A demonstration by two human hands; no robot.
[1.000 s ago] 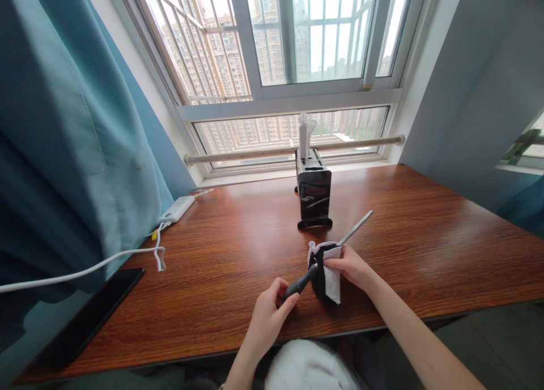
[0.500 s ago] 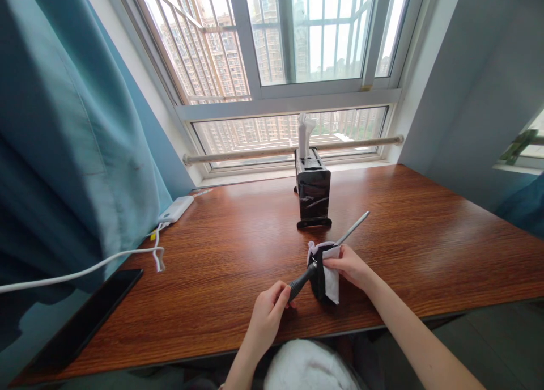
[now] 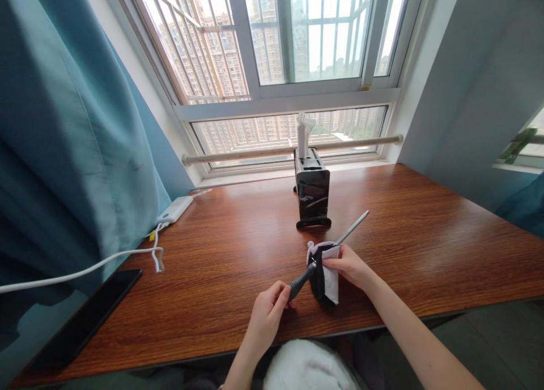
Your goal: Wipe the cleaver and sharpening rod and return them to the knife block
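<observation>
My left hand (image 3: 267,310) is closed around a dark grey ribbed handle (image 3: 301,282) low in the middle of the head view. The handle slants up to the right against a black-and-white fabric piece (image 3: 330,285) standing near the table's front edge. My right hand (image 3: 351,265) pinches the white part of this piece from the right, thumb on the near side. From behind its top sticks a thin light grey rod (image 3: 353,227), in line with the handle. The fabric hides the stretch between them, so whether they join cannot be seen.
Beyond my hands, a black tissue box (image 3: 313,197) with a white tissue standing out of it is on the wooden table (image 3: 238,225). At the left lie a white power strip (image 3: 176,210), its cable, and a flat black device (image 3: 91,316) beside the blue curtain (image 3: 63,123).
</observation>
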